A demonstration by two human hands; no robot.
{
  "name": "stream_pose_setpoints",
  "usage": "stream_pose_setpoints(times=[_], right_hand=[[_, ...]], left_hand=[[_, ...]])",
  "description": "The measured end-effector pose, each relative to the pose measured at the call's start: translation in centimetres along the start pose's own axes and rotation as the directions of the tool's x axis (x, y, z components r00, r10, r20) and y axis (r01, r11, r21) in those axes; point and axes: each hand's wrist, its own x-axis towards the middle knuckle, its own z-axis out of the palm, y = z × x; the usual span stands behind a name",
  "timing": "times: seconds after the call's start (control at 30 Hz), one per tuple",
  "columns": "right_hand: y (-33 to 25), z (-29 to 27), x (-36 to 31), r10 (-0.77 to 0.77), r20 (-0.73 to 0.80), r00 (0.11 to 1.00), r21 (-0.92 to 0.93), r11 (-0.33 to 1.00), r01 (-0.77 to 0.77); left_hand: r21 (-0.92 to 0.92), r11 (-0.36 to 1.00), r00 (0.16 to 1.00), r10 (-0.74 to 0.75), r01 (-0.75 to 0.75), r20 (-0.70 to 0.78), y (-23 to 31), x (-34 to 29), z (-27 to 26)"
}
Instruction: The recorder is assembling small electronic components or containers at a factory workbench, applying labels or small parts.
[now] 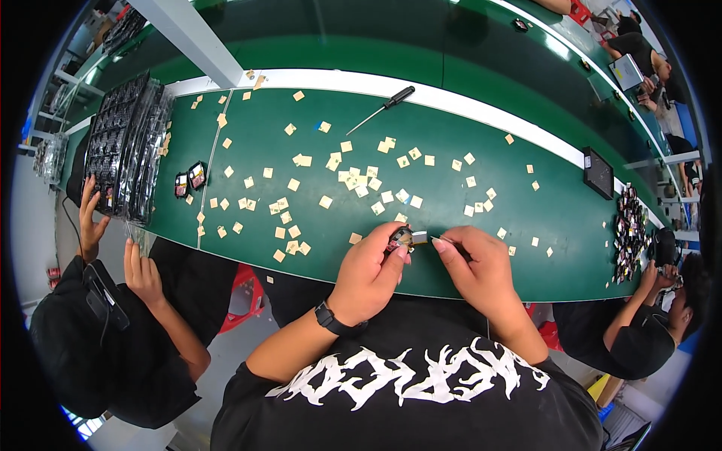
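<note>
Near the front edge of the green table, my left hand [367,264] is closed around a small dark electronic part [401,238]. A short flat strip [420,237], pale with a dark edge, sticks out from its right side. My right hand [479,261] pinches a thin, pointed tool [438,239], its tip close to the strip; most of it is hidden by the fingers, and whether it touches the strip I cannot tell. Many small cream-coloured square pieces [352,179] lie scattered over the table beyond my hands.
A black-handled screwdriver [397,98] lies at the far edge. Stacked black trays [124,139] stand left, beside two small dark devices [197,175] and a co-worker's hands [143,274]. To the right are a black box [598,173], a heap of small parts [629,233] and another person.
</note>
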Motion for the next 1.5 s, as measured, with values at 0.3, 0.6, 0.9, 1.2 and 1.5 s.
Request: stream_pose_setpoints(times=[0.3,0.6,0.9,1.2,1.5], right_hand=[[-2.0,0.0,0.1,-0.036,0.036,0.999,0.004,0.999,0.035],[-2.4,-0.1,0.3,-0.017,0.049,0.999,-0.074,0.997,0.021],[-1.9,0.8,-0.1,0.098,0.064,0.993,-0.071,0.993,-0.093],[-1.6,1.6,-0.5,0.35,0.087,0.933,0.169,0.918,-0.36],[-1.5,1.5,-0.2,0.58,0.339,0.741,0.436,0.601,-0.67]], left_hand=[[0.183,0.972,0.985,0.159,-0.145,-0.065,-0.4,-0.1,0.2],[0.164,0.982,0.994,0.099,-0.092,-0.036,-0.2,0.0,0.0],[0.124,0.988,0.995,0.095,-0.092,-0.022,0.3,0.1,-0.1],[0.232,0.961,0.987,0.161,-0.154,-0.015,-0.1,-0.1,-0.1],[0.215,0.962,0.982,0.182,-0.165,-0.058,-0.2,-0.2,0.3]])
